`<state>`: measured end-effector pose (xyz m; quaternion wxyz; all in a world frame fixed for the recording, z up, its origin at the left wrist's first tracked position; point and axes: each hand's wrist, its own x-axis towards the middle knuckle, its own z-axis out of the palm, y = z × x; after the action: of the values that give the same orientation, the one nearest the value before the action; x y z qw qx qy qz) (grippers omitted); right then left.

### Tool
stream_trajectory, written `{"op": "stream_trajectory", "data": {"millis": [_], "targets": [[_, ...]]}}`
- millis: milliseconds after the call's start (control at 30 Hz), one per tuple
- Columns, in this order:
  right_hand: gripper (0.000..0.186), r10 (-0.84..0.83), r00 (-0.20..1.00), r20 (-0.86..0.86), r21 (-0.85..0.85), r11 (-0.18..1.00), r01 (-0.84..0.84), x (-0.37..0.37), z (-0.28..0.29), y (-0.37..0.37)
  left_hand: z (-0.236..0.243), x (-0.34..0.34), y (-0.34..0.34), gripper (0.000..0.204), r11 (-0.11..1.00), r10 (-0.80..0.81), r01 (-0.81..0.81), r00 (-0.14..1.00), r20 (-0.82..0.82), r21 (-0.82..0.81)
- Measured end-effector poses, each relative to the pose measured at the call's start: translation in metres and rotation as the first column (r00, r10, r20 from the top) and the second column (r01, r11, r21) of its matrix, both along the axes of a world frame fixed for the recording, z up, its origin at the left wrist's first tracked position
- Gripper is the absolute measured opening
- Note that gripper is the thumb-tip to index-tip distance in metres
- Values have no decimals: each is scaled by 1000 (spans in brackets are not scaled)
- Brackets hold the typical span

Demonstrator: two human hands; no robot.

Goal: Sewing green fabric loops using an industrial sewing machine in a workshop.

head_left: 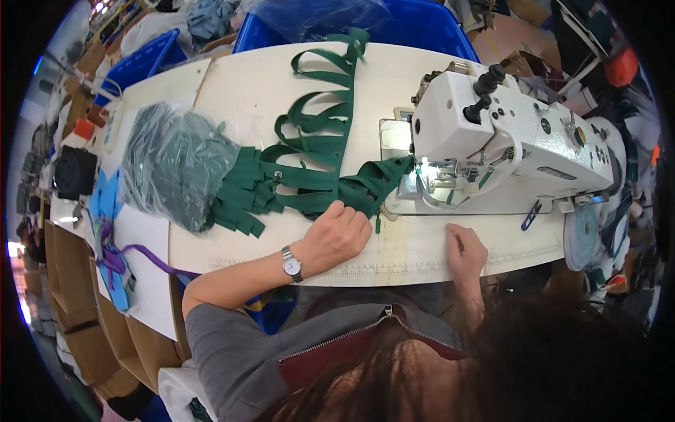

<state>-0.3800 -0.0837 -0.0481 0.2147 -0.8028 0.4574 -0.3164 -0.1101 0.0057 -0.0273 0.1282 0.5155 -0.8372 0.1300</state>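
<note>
My left hand [336,238], with a wristwatch [291,264] on the wrist, is closed at the near edge of a chain of green webbing straps [344,144]. Its fingertips pinch the webbing, partly hidden by the hand. The chain lies in loops along the table, and its right end runs to the needle area of a white sewing machine [492,133]. My right hand [466,252] rests curled near the table's front edge, below the machine's lit bed, with nothing visible in it. Left of the loops, cut green strap pieces [246,193] spill from a clear plastic bag [176,162].
A small blue thread snipper [531,215] lies right of the machine bed. A measuring scale [394,266] runs along the table's front edge. Blue and purple straps [111,243] hang at the left. Blue bins [422,28] stand behind the table [246,77].
</note>
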Motion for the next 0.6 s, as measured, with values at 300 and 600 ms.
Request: {"op": "stream_trajectory", "data": {"millis": [300,600], "targets": [[13,-45,999,7,27,999,45,-4,-4,1,-4,-4,5,5,999,12,-13,1000,-18,-52],[15,-28,993,111,-2,1000,28,-7,-12,-4,72,101,-106,16,702,456,-300,886,84,-646]]}}
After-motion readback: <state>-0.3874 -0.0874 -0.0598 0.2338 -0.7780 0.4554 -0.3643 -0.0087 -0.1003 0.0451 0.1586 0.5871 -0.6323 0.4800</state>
